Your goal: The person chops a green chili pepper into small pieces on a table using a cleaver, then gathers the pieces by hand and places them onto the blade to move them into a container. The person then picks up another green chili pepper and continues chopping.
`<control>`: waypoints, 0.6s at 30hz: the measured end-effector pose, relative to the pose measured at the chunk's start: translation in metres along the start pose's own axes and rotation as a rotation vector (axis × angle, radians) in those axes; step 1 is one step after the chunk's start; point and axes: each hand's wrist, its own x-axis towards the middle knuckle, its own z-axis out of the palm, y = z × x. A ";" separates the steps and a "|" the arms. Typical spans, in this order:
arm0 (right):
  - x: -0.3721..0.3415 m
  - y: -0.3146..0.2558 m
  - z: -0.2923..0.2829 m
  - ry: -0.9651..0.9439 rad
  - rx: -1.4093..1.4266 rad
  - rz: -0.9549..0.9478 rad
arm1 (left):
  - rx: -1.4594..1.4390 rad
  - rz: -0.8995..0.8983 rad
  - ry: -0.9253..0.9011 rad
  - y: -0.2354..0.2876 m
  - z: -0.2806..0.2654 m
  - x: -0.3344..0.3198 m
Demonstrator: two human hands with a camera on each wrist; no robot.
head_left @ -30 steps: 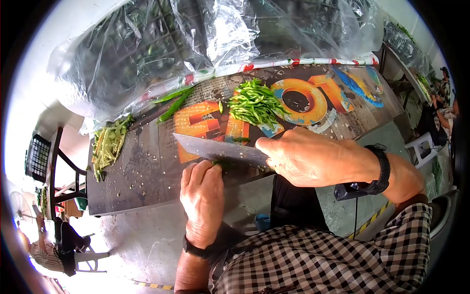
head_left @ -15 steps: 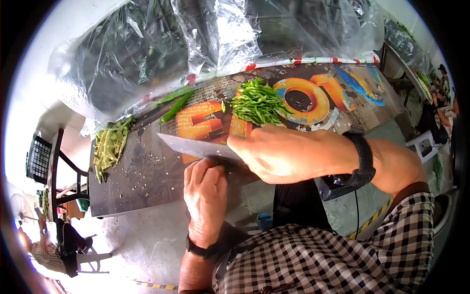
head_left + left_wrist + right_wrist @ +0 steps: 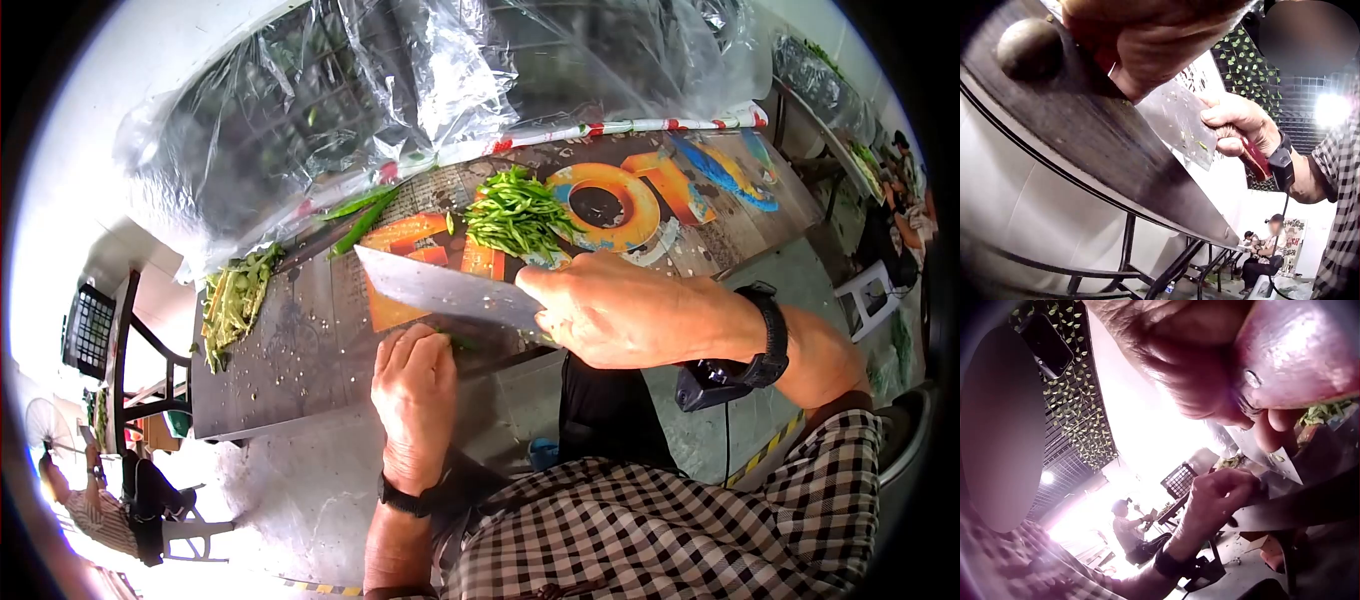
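Observation:
My right hand (image 3: pixel 630 310) grips a cleaver (image 3: pixel 440 288) by its red handle (image 3: pixel 1255 156). The broad blade slants over the table's near edge, green bits stuck to it. Just left of it, my left hand (image 3: pixel 412 385) rests at the table edge, fingers curled down over a green pepper (image 3: pixel 462 342); only a sliver of it shows beside the knuckles, the rest being covered. Beyond the blade lies a pile of thin green pepper strips (image 3: pixel 515 215). Long green pepper pieces (image 3: pixel 362 225) lie farther back on the left.
Pale green pepper scraps (image 3: pixel 237 305) are heaped at the table's left end, with seeds scattered nearby. Clear plastic sheeting (image 3: pixel 450 80) covers things along the back of the patterned table (image 3: pixel 290 375). Another person (image 3: pixel 110 505) sits at far left, by a black crate (image 3: pixel 88 328).
The right hand and cleaver shifted left half a second ago and are now back to the right, with more of the blade's flat showing. The left hand stays nearly in place.

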 end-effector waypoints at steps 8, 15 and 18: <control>0.005 0.000 0.009 -0.052 0.087 0.025 | -0.016 -0.026 -0.020 0.000 -0.001 0.001; 0.009 0.006 0.008 -0.149 0.179 0.035 | -0.026 -0.023 -0.018 -0.001 -0.001 0.000; 0.020 0.000 -0.001 -0.301 0.342 0.179 | -0.025 -0.022 -0.016 -0.003 0.000 0.000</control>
